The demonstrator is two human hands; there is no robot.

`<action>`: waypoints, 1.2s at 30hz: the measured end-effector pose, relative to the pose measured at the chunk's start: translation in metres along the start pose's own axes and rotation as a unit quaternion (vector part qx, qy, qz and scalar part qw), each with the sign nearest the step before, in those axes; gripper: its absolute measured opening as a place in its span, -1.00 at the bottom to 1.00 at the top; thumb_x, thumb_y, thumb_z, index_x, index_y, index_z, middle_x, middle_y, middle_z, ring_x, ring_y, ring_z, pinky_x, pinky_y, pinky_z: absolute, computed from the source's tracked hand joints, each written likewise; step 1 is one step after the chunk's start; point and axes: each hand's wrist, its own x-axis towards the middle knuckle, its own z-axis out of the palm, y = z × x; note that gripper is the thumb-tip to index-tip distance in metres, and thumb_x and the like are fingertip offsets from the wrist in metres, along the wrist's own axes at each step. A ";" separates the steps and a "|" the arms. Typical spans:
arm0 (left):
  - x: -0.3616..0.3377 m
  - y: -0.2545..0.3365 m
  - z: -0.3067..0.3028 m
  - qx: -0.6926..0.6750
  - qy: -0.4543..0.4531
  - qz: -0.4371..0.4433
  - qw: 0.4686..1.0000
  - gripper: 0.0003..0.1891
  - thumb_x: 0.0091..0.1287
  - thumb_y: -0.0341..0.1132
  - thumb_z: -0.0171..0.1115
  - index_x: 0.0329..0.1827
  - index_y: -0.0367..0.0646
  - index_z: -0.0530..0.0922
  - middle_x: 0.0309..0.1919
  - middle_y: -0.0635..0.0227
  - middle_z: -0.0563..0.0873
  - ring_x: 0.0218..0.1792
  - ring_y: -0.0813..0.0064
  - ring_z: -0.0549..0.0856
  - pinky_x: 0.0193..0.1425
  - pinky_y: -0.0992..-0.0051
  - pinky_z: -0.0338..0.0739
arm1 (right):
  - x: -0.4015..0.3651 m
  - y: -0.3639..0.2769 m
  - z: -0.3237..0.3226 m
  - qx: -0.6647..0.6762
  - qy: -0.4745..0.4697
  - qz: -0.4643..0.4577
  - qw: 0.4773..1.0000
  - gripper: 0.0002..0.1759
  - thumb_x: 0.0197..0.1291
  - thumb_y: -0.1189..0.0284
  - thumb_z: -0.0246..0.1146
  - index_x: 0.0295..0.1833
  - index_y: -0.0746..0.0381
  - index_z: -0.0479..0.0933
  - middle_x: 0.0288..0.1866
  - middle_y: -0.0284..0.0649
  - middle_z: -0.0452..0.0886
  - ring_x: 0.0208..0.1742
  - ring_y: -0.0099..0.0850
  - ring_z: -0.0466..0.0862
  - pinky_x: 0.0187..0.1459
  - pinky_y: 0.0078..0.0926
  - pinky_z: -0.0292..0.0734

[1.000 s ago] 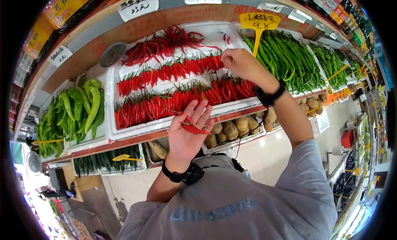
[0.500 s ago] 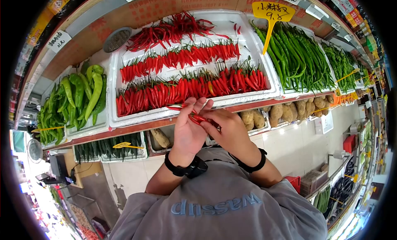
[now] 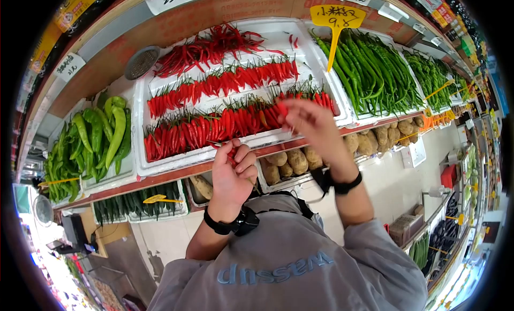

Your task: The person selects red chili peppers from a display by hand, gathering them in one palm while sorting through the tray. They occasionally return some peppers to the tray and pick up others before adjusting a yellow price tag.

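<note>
My left hand (image 3: 234, 174), with a black watch at the wrist, has its fingers curled around red chilies (image 3: 231, 157) at the front edge of the white foam tray (image 3: 187, 165). Over the right part of that tray, my right hand (image 3: 310, 121) pinches a red chili (image 3: 282, 108); it is slightly blurred. Two rows of small red chilies (image 3: 193, 130) lie in the tray, stems toward the back. A looser heap of thin red chilies (image 3: 206, 50) lies behind them.
Left of the tray are green peppers (image 3: 96, 134); right of it, long green chilies (image 3: 375, 70) beside a yellow price sign (image 3: 337, 17). Below the shelf edge are potatoes (image 3: 297, 160) and cucumbers (image 3: 131, 204). A metal dish (image 3: 142, 63) stands at the tray's back left corner.
My hands have moved apart. My right hand has gone up and right over the front chili row with a chili; my left hand has curled its fingers more around its chilies.
</note>
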 end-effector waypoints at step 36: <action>0.015 -0.009 -0.002 0.077 -0.006 0.147 0.986 -0.85 0.32 -0.22 0.08 -0.17 -0.04 0.51 -0.19 0.41 0.64 -0.04 0.39 0.60 0.12 0.30 0.42 | -0.036 0.016 0.062 -0.321 -0.082 -0.131 0.935 -0.81 0.01 0.50 0.37 -0.24 0.29 0.57 -0.38 -0.13 0.63 -0.41 -0.27 0.64 -0.35 -0.44 0.52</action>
